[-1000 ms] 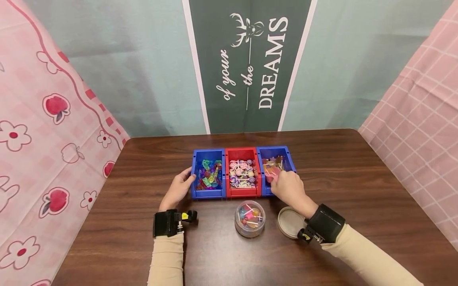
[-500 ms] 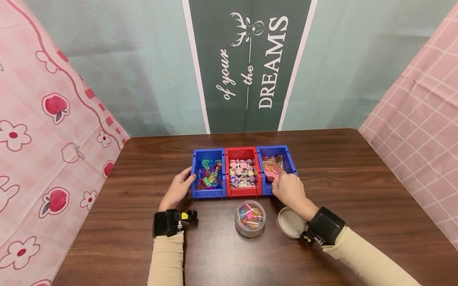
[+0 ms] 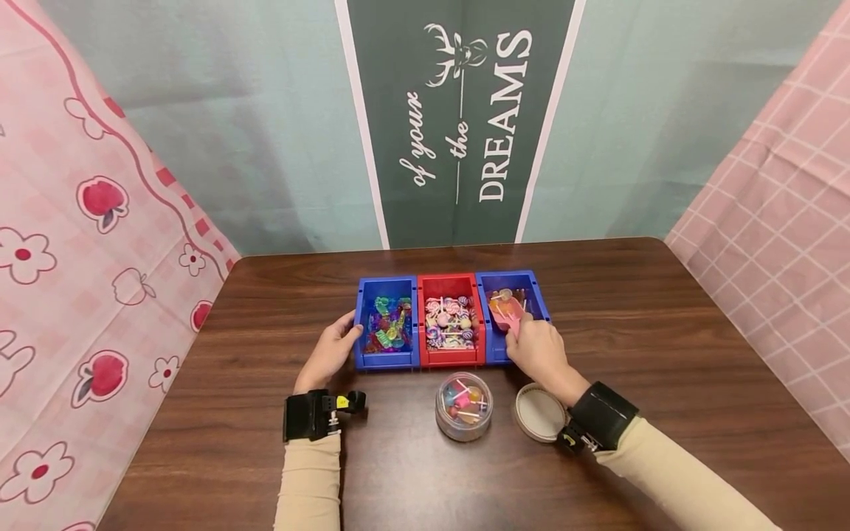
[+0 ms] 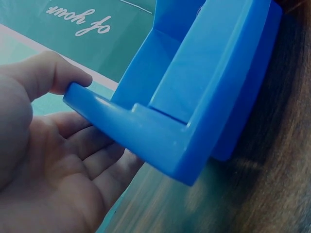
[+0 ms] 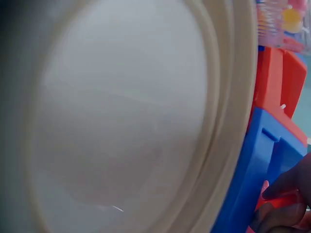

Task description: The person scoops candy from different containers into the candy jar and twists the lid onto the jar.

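My left hand (image 3: 330,352) holds the outer side wall of the left blue bin (image 3: 388,360). In the left wrist view its thumb lies on the bin's rim, with the fingers against the outside. My right hand (image 3: 541,352) grips the handle of a pink scoop (image 3: 508,313) inside the right blue bin (image 3: 499,353). Orange and yellow lollipop-shaped pieces (image 3: 502,304) lie in and around the scoop. In the right wrist view a round lid (image 5: 121,97) fills most of the picture, and the fingers (image 5: 286,208) show only at the lower right corner.
Between the blue bins sits a red bin (image 3: 453,357) of small lollipops. A clear open jar (image 3: 460,428) with colourful lollipops stands in front. The lid lies on the brown table (image 3: 219,442) under my right wrist. Cloth hangs around the table.
My right hand has shifted the scoop slightly within the right bin, and the orange pieces on it show more plainly. My left hand stays where it was.
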Available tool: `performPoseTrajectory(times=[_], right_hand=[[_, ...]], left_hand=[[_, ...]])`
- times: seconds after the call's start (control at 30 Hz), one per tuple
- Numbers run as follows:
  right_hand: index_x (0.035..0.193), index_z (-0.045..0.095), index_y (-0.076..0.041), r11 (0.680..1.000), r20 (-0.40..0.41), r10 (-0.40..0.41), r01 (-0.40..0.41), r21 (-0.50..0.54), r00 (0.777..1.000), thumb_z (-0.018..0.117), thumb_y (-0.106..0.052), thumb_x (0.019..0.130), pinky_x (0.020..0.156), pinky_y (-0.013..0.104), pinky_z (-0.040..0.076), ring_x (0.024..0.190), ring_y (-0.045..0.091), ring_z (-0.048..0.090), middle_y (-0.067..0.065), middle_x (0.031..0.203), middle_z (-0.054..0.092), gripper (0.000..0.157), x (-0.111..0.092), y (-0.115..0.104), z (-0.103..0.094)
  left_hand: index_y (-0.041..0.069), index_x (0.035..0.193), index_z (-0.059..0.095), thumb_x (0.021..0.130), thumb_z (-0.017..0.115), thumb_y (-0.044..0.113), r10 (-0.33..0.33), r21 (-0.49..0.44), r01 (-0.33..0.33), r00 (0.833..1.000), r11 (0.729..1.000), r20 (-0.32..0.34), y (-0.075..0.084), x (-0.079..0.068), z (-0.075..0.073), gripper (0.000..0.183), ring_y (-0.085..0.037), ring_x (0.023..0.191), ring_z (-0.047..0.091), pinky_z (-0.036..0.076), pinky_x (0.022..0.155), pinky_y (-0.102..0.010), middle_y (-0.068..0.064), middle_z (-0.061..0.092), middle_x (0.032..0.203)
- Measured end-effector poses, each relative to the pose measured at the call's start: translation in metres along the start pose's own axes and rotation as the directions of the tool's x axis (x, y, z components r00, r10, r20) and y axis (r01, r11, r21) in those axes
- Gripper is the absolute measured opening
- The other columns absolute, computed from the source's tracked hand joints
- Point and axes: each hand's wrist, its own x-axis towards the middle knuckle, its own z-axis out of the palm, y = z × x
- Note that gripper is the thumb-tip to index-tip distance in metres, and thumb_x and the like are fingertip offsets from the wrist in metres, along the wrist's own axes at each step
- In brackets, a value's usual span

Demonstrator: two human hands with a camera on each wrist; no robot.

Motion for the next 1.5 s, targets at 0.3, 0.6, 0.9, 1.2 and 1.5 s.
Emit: performPoseTrajectory(times=[0.3, 0.6, 0.9, 1.2, 1.5], right_hand=[[0.085, 0.058, 0.01, 1.0, 0.027, 0.016, -0.016, 0.005, 1.0, 0.06, -0.017, 0.087, 0.046, 0.037, 0.045, 0.054, 0.027, 0.055, 0.015, 0.061, 0.054, 0.027, 0.004, 0.003, 0.002], [0.08, 0.057, 0.006, 1.0, -0.011, 0.011, -0.011, 0.026, 1.0, 0.06, -0.017, 0.087, 0.049, 0.046, 0.047, 0.058, 0.035, 0.061, 0.018, 0.061, 0.057, 0.025, -0.002, 0.008, 0.001], [0.085, 0.058, 0.006, 0.998, -0.027, 0.007, -0.006, 0.059, 1.0, 0.058, -0.018, 0.089, 0.05, 0.043, 0.045, 0.056, 0.031, 0.057, 0.014, 0.06, 0.055, 0.024, -0.008, 0.012, -0.003], [0.094, 0.059, 0.007, 0.996, -0.062, -0.021, 0.027, 0.087, 0.998, 0.061, -0.016, 0.089, 0.048, 0.038, 0.041, 0.054, 0.025, 0.053, 0.013, 0.06, 0.056, 0.024, -0.014, 0.017, -0.004], [0.091, 0.059, 0.005, 0.992, -0.087, -0.054, 0.064, 0.113, 0.995, 0.062, -0.014, 0.09, 0.047, 0.031, 0.035, 0.052, 0.021, 0.049, 0.007, 0.057, 0.052, 0.019, -0.019, 0.02, -0.01]], left_hand=[[0.002, 0.15, 0.029, 0.104, 0.038, 0.019, -0.006, -0.001, 0.006, 1.0, 1.0, 0.005, -0.001, 0.001, 0.0, 0.049, -0.037, 0.139, 0.042, 0.033, 0.116, -0.051, -0.022, 0.039, 0.152], [0.003, 0.15, 0.029, 0.104, 0.038, 0.021, -0.008, 0.006, 0.008, 1.0, 1.0, 0.007, -0.001, 0.002, 0.0, 0.05, -0.037, 0.139, 0.041, 0.033, 0.116, -0.051, -0.022, 0.038, 0.153], [0.001, 0.149, 0.032, 0.103, 0.039, 0.02, -0.023, -0.019, 0.022, 0.999, 1.0, -0.029, 0.0, 0.002, 0.001, 0.05, -0.038, 0.134, 0.048, 0.037, 0.113, -0.051, -0.024, 0.043, 0.149], [0.0, 0.148, 0.032, 0.104, 0.038, 0.019, -0.036, -0.047, 0.034, 0.998, 0.998, -0.049, 0.0, 0.004, 0.004, 0.049, -0.037, 0.136, 0.045, 0.035, 0.115, -0.052, -0.024, 0.042, 0.149], [-0.002, 0.147, 0.034, 0.102, 0.041, 0.017, -0.021, -0.036, 0.019, 0.997, 0.999, -0.075, -0.001, 0.005, 0.004, 0.049, -0.036, 0.133, 0.048, 0.037, 0.115, -0.051, -0.025, 0.045, 0.147]])
